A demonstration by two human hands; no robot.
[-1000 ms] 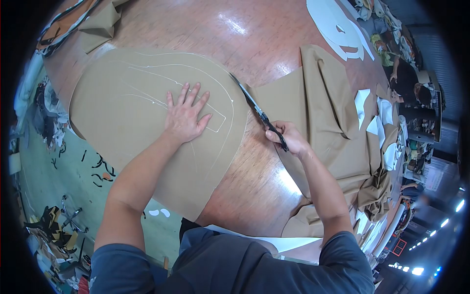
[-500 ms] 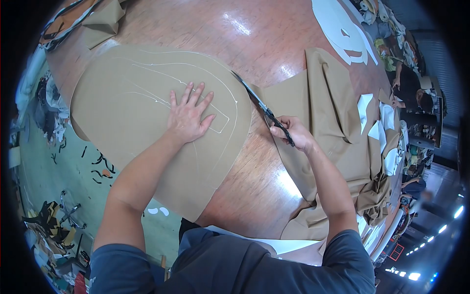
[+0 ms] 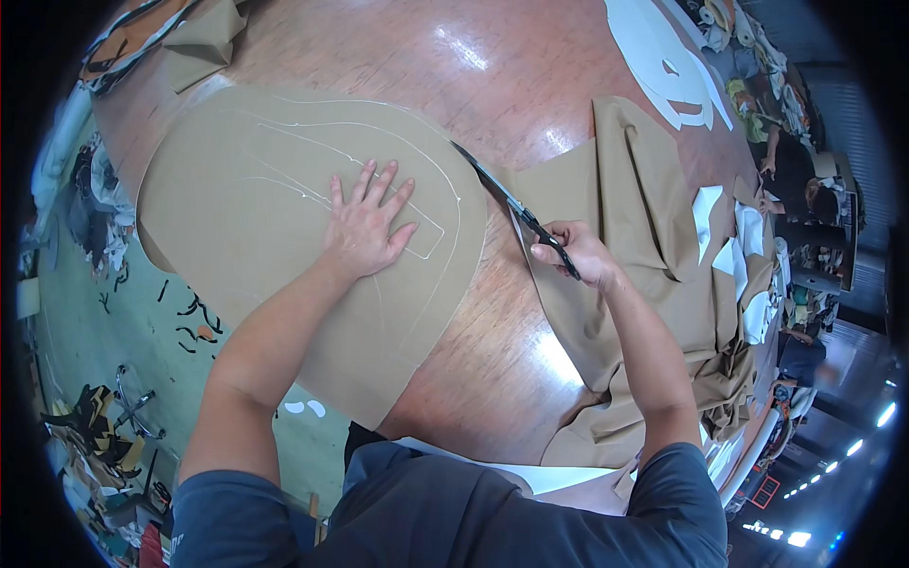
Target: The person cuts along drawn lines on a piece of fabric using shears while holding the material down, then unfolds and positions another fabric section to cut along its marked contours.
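Right hand (image 3: pixel 585 257) shifting right and slightly to the far side over the last second, swinging the handle end of the scissors (image 3: pixel 519 210) with it; scissors now slanting less steeply. Right forearm (image 3: pixel 649 346) swinging right too. The view itself drifting: tan sheet (image 3: pixel 237 208) appearing slightly farther right, mostly by half a second ago; hand and handles continuing since.

The reddish-brown counter (image 3: pixel 369 47) carries a marked tan sheet (image 3: pixel 270 222) beneath the left hand (image 3: pixel 365 225) and rumpled tan material (image 3: pixel 649 227) beside the right hand (image 3: pixel 581 254).
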